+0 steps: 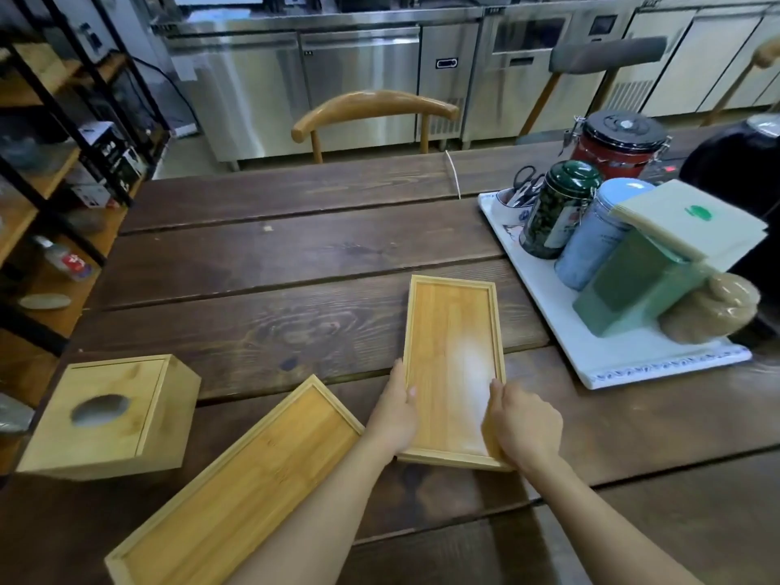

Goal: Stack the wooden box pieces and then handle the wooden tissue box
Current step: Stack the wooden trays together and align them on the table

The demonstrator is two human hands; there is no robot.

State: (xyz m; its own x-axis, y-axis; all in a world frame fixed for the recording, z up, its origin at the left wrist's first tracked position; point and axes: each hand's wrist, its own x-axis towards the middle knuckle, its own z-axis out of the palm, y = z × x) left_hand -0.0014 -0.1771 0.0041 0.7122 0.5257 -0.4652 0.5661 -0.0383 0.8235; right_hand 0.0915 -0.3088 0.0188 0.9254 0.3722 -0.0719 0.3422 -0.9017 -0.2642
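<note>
A shallow wooden tray piece (451, 331) lies lengthwise on the dark table, right of centre. My left hand (392, 415) grips its left edge near the close end, and my right hand (523, 424) grips its right edge. A second, longer wooden box piece (236, 491) lies at an angle at the front left, partly under my left forearm. The square wooden tissue box (109, 415), with an oval hole in its top, stands at the table's left edge.
A white tray (658, 365) at the right carries several canisters, a green box (633, 289), a stack of napkins (692, 221) and scissors. A wooden chair (371, 107) stands beyond the table's far edge. Shelves (50, 120) line the left; steel cabinets stand behind.
</note>
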